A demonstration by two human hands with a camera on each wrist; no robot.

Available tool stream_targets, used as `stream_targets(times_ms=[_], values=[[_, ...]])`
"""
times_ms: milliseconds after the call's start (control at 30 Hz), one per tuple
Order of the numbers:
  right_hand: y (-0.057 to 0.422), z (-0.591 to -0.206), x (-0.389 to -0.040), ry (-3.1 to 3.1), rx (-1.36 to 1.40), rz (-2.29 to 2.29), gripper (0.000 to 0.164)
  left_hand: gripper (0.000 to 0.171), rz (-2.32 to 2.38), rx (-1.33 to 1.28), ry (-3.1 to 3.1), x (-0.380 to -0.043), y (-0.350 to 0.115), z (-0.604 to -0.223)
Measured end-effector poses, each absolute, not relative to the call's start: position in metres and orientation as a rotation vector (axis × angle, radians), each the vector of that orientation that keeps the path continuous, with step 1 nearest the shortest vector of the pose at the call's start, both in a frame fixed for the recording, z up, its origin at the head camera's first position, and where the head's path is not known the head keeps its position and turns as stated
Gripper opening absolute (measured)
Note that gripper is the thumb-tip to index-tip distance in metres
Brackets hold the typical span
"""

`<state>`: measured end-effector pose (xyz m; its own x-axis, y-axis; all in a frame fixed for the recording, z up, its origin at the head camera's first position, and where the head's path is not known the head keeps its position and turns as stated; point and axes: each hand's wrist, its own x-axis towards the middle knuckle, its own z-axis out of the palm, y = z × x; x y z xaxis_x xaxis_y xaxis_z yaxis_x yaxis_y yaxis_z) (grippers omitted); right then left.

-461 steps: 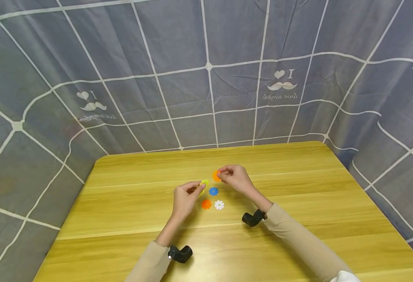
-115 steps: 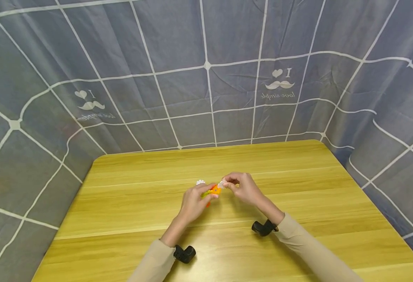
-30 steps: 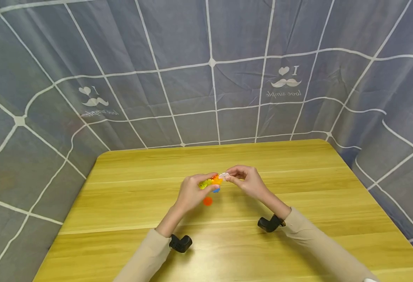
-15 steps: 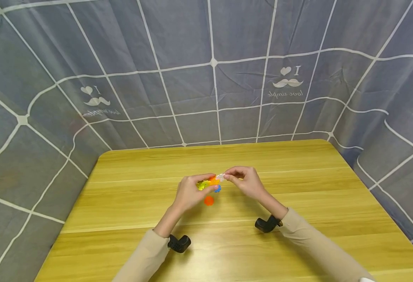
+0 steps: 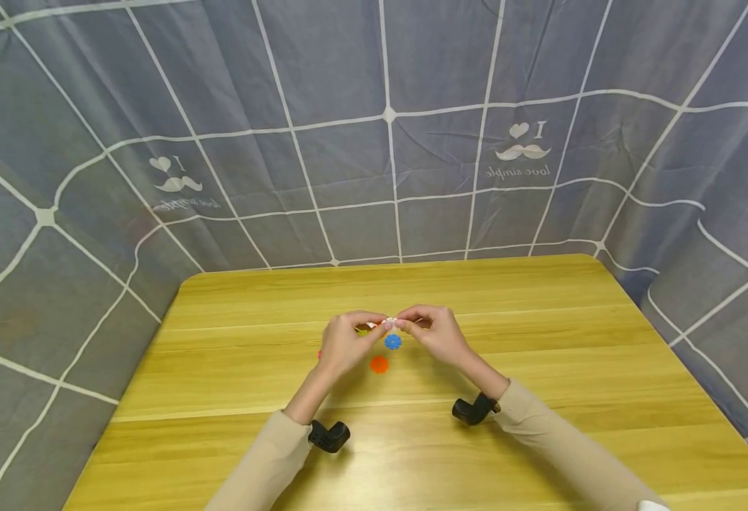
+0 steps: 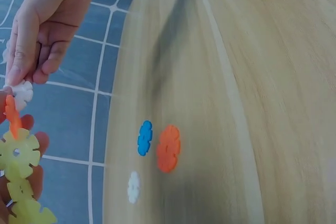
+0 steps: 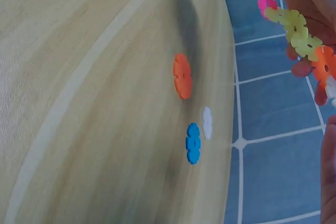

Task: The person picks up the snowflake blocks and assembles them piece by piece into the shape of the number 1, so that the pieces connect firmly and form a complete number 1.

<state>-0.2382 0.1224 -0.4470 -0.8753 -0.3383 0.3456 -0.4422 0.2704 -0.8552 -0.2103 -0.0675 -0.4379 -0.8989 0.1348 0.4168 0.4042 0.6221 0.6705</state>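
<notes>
My left hand [image 5: 341, 345] grips a chain of notched plastic discs near the table's middle. The right wrist view shows it running from a pink disc [image 7: 266, 3] through yellow discs [image 7: 294, 23] to an orange disc [image 7: 324, 66]. At the orange end, my right hand [image 5: 439, 335] pinches a white notched disc [image 6: 22, 95] between thumb and fingers. This white disc touches the orange one; whether their slots are fully engaged cannot be told. The fingertips of both hands meet there. In the head view my left hand hides most of the chain.
Below the hands, a blue disc [image 5: 393, 342] and an orange disc [image 5: 379, 365] lie on the wooden table [image 5: 508, 305]. Another white disc [image 6: 134, 187] lies near them. A grey curtain with white lines [image 5: 323, 170] hangs behind the table's far edge.
Since the earliest frame, the chain in my left hand has gained discs. Over the last second my right hand has moved left, bringing the white disc against the orange end.
</notes>
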Motion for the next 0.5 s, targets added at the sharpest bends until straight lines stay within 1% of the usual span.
stream_targets(times_ms=[267,500], values=[[0.122,-0.452,-0.241,-2.527,0.761,1.731,0.019,0.016,-1.164,-0.446,-2.494,-0.207,-0.075,-0.443],[0.121,-0.46,-0.248,-2.601,0.706,1.671,0.018,0.016,-1.299,-0.428,-2.438,-0.207,-0.082,-0.449]])
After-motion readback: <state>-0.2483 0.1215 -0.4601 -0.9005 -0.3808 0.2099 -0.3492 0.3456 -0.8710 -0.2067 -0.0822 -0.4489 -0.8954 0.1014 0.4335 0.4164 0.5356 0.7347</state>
